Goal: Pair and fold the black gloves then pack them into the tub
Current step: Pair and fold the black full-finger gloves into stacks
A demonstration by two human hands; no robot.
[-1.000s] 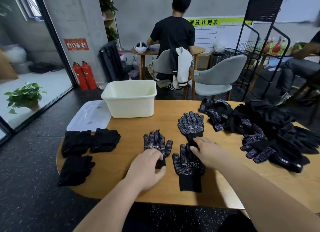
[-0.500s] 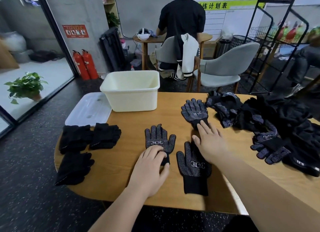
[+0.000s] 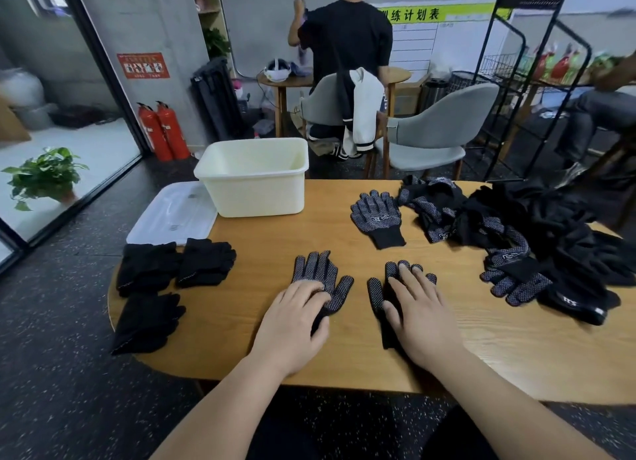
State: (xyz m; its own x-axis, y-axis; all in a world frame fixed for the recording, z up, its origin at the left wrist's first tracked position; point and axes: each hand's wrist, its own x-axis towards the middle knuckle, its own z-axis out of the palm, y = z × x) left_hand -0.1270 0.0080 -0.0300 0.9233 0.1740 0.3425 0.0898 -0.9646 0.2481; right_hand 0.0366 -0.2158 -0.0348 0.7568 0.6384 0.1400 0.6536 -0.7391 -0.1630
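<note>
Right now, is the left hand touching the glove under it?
Touching. Head view shows the left hand resting flat on the dotted glove, overlapping its palm.

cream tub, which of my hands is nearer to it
Left. The left hand rests on a glove on the tub's near side; the right hand lies farther off to the right.

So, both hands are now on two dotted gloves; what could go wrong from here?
1. The folded pair at the near left edge of the table seems to overhang it; a nudge could drop it.
2. The left hand and right hand only press flat on the left glove and right glove, which may slide when stacked.
3. The loose pile lies near the right arm and could get dragged.
</note>
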